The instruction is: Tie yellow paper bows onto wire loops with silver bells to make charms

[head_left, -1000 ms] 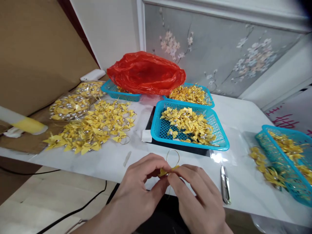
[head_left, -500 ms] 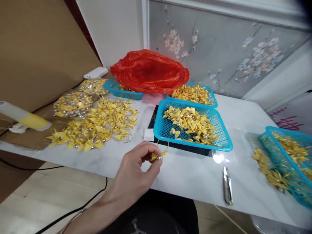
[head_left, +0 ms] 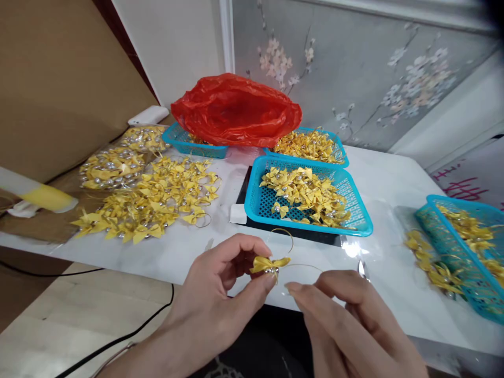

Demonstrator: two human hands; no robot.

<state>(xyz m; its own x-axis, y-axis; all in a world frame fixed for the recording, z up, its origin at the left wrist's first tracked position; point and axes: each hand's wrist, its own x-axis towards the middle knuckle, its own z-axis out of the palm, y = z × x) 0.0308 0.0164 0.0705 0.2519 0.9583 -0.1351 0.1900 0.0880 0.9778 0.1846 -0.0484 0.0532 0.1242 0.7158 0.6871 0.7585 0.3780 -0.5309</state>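
Observation:
Between the thumb and fingers of my left hand (head_left: 226,289) is a yellow ribbon flower (head_left: 263,264) with silvery beads at its centre. A loop of thin gold cord (head_left: 292,242) curves up from it, and another strand runs right to my right hand (head_left: 350,320). The right fingers are pinched together at that strand; its end is hidden behind them. Thread snips (head_left: 363,270) lie just beyond the right hand, mostly covered by it. Behind both hands stands a blue basket (head_left: 252,210) holding several similar flowers.
A pile of yellow flowers (head_left: 142,210) spreads at left, near filled clear bags (head_left: 112,168). A red plastic bag (head_left: 236,113) sits at the back between blue baskets. Another blue basket (head_left: 429,220) stands at right, with loose flowers (head_left: 444,275) beside it. A yellow-and-white roll (head_left: 43,194) is far left.
My right hand has come in from the lower right to the flower's cord, covering most of the snips. The left hand still holds the flower, now slightly lower and farther right.

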